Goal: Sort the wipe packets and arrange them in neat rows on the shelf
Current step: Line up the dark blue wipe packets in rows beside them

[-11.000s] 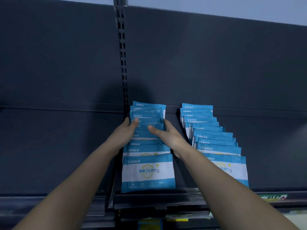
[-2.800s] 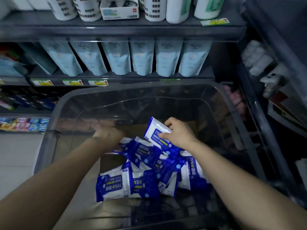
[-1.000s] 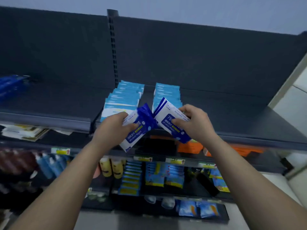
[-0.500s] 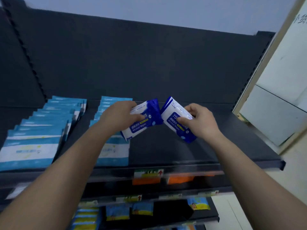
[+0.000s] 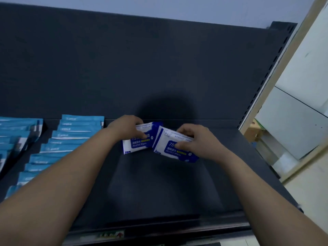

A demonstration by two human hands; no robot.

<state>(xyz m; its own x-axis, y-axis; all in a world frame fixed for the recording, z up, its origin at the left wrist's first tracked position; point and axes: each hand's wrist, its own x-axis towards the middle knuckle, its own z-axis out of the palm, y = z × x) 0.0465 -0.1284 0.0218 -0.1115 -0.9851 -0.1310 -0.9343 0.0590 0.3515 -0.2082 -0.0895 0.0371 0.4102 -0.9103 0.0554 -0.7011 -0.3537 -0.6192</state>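
My left hand (image 5: pixel 126 127) grips a dark blue and white alcohol wipe packet (image 5: pixel 137 143) near the back of the dark shelf (image 5: pixel 159 189). My right hand (image 5: pixel 197 141) grips a second packet of the same kind (image 5: pixel 174 150) just to its right, their edges touching or overlapping. Both packets are low over the shelf close to the back panel; whether they rest on it I cannot tell. To the left, light blue wipe packets lie in an overlapping row (image 5: pixel 58 144), and another row (image 5: pixel 16 134) runs along the left edge.
The shelf's dark back panel (image 5: pixel 159 68) rises behind the hands. A slotted upright (image 5: pixel 273 68) ends the shelf at the right, with a pale wall and cabinet (image 5: pixel 298 121) beyond. A price label (image 5: pixel 111 234) sits on the front rail.
Both hands have moved forward and down toward the back of the shelf with their packets, which are now side by side. The view has shifted right.
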